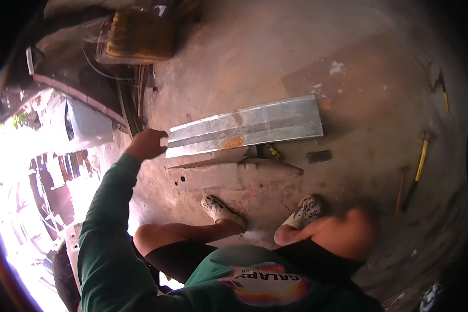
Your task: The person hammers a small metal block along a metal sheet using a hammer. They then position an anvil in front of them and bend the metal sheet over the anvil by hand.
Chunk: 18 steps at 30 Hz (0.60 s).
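Observation:
A long, shiny metal panel [275, 118] with a lengthwise crease and a rusty patch lies slanted in front of me. At its left end is my left hand [150, 144], fingers curled around the edge. Beneath and nearer to my feet rests a rusty, worn metal piece [213, 177] with small square holes, partly covered by the panel. A small yellow tool [273, 151] pokes out below the panel's lower edge. My right hand does not show; a blurred knee fills the lower right.
Right of the panel lies a dark flat block [319, 156]. A yellow-handled hammer [421, 158], a wooden-handled tool [400, 191] and another yellow-handled tool [445, 100] are on the concrete floor. A yellow container [140, 35] stands upper left. My clog-clad feet flank the rusty piece.

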Each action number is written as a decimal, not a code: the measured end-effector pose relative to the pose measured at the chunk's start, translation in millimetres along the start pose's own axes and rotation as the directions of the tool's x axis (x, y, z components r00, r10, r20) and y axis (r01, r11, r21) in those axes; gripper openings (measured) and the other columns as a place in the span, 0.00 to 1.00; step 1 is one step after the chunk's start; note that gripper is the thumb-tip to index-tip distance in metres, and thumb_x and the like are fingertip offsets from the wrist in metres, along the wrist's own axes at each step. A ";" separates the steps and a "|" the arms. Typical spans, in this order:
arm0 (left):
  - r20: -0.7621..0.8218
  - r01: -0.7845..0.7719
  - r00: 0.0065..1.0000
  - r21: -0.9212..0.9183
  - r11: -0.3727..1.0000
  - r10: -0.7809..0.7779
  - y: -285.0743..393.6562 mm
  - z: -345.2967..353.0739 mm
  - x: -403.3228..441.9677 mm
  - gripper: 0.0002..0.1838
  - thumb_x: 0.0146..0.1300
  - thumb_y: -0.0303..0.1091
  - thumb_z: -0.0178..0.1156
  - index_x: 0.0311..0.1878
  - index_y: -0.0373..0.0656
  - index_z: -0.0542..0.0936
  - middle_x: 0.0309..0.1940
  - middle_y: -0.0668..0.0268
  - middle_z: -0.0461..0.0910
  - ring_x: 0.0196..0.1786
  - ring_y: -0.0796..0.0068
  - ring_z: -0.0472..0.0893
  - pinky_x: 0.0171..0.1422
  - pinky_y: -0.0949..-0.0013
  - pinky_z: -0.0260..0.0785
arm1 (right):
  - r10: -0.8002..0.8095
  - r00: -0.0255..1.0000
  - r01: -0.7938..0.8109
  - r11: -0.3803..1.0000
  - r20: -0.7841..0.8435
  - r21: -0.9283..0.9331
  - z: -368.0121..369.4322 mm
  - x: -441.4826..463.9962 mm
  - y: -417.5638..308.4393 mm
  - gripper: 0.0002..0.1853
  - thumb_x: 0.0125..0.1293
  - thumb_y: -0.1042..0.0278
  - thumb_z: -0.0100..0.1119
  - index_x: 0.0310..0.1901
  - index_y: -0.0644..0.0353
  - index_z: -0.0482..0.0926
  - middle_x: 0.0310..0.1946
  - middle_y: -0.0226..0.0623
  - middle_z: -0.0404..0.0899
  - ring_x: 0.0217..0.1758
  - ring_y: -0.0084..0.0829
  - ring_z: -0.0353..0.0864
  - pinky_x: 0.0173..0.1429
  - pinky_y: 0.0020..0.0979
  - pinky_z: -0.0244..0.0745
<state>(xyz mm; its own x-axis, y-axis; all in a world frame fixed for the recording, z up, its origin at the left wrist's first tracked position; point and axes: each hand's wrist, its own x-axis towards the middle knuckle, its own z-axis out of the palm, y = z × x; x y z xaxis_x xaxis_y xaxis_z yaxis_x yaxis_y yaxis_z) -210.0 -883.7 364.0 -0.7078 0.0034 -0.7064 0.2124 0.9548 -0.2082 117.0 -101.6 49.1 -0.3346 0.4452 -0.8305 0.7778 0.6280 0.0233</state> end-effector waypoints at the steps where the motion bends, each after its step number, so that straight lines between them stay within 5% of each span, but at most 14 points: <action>1: 0.010 0.028 1.000 -0.053 0.998 -0.028 1.3 18.1 -1.1 0.27 0.65 0.47 0.71 0.65 0.48 0.86 0.55 0.50 0.90 0.60 0.45 0.88 0.67 0.47 0.81 | -0.026 1.000 0.026 1.000 0.001 -0.002 -3.9 -0.3 -4.7 0.40 0.81 0.38 0.52 0.82 0.59 0.64 0.84 0.50 0.62 0.85 0.53 0.63 0.84 0.52 0.65; 7: -0.091 -0.044 0.996 -0.226 0.973 0.024 20.1 89.8 53.3 0.28 0.64 0.45 0.71 0.66 0.46 0.85 0.57 0.48 0.89 0.61 0.44 0.87 0.68 0.47 0.80 | 0.023 0.997 -0.015 0.994 0.079 -0.109 3.0 -40.4 39.3 0.40 0.79 0.38 0.55 0.81 0.61 0.67 0.82 0.52 0.65 0.83 0.53 0.66 0.84 0.51 0.66; 12: -0.140 -0.223 0.969 -0.155 0.962 0.202 79.8 122.6 108.2 0.49 0.59 0.46 0.79 0.81 0.43 0.69 0.68 0.50 0.83 0.69 0.46 0.83 0.70 0.46 0.80 | 0.080 0.983 -0.045 0.978 0.164 -0.206 8.3 -79.7 64.4 0.41 0.77 0.38 0.59 0.79 0.62 0.69 0.80 0.53 0.67 0.82 0.52 0.68 0.84 0.50 0.66; 15: -0.079 -0.249 0.967 -0.126 0.960 0.241 114.1 123.3 115.1 0.64 0.52 0.53 0.86 0.87 0.44 0.60 0.81 0.52 0.71 0.80 0.49 0.74 0.80 0.49 0.74 | 0.078 0.976 -0.033 0.976 0.202 -0.216 13.3 -94.6 50.4 0.41 0.76 0.38 0.60 0.78 0.63 0.70 0.79 0.53 0.69 0.81 0.52 0.70 0.83 0.49 0.67; 18: -0.143 -0.325 0.943 -0.182 0.928 0.302 108.7 121.0 128.3 0.61 0.50 0.54 0.86 0.84 0.43 0.65 0.76 0.50 0.77 0.74 0.46 0.80 0.76 0.48 0.76 | 0.062 0.971 -0.004 0.970 0.231 -0.243 14.4 -106.8 34.6 0.42 0.75 0.38 0.62 0.77 0.64 0.72 0.78 0.54 0.70 0.80 0.52 0.71 0.83 0.49 0.67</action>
<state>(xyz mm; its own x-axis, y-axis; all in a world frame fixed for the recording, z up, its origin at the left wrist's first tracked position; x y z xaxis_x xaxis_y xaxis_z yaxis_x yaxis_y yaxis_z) -196.2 -815.5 168.9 -0.6995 0.3337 -0.6319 0.3042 0.9392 0.1593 187.3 -136.6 130.6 -0.1541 0.3242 -0.9334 0.6268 0.7623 0.1613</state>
